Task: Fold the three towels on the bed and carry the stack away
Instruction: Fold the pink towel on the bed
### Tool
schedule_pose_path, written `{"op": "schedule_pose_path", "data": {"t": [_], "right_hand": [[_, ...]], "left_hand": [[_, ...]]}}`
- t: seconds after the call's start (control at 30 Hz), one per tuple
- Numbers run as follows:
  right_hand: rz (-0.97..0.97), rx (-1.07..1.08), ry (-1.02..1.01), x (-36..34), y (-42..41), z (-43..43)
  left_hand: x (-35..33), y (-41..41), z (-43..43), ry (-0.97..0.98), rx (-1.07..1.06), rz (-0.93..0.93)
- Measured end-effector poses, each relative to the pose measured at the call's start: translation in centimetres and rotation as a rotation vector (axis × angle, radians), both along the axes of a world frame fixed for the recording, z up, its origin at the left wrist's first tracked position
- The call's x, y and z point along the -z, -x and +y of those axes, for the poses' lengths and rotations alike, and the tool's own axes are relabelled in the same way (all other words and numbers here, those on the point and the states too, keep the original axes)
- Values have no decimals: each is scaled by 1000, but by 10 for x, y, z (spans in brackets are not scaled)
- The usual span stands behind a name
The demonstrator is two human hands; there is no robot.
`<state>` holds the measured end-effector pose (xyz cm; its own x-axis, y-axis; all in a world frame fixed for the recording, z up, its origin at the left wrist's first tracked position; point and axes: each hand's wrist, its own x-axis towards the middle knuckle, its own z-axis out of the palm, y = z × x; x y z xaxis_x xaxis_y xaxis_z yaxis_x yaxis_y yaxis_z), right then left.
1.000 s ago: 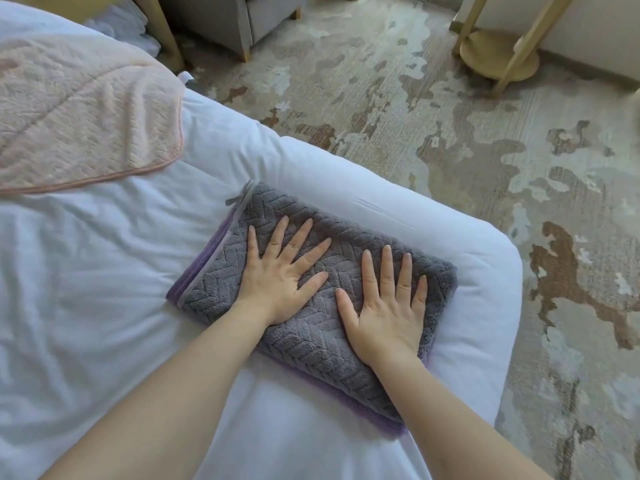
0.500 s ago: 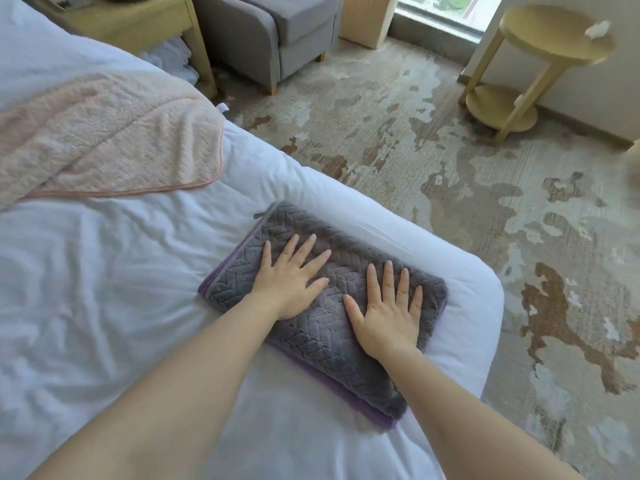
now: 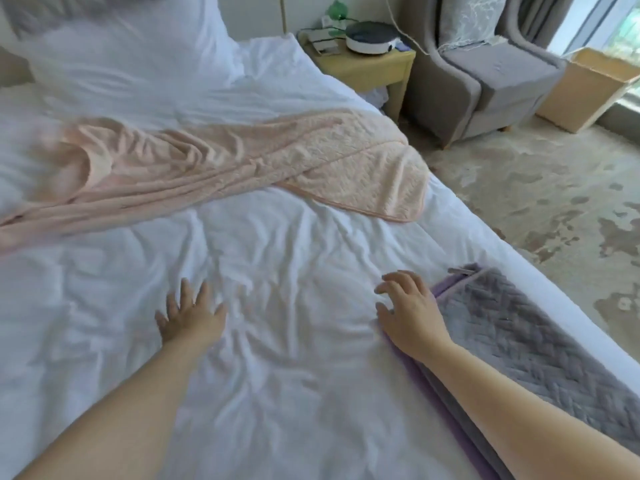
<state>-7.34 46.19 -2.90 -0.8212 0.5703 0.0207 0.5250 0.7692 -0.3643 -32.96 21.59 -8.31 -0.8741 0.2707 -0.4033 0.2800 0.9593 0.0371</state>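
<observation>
Both grips empty: left hand (image 3: 192, 317) spread over sheet (image 3: 294, 258), right hand (image 3: 410, 315) relaxed beside folded towels (image 3: 519, 337).

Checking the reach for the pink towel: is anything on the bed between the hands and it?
Nothing visible. Only wrinkled white sheet lies between the left hand, the right hand and the pink towel; the folded grey towel sits aside, to the right.
</observation>
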Motion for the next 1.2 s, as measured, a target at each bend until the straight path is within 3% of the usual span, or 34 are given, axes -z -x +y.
{"op": "schedule_pose_path", "data": {"t": [0.13, 0.27, 0.53, 0.73, 1.03, 1.2], "right_hand": [[-20, -87, -3, 37, 90, 4], [16, -58, -1, 77, 169, 13], [101, -25, -48, 97, 322, 45], [11, -110, -216, 100, 409, 77], [131, -148, -220, 96, 319, 39], [55, -133, -140, 91, 198, -26]], "left_hand": [[54, 52, -21, -45, -139, 98], [107, 52, -31, -123, -106, 278], [137, 58, -31, -306, -76, 434], [159, 57, -35, -285, -56, 474], [154, 58, -31, -303, -33, 496], [112, 60, -41, -340, -38, 316]]}}
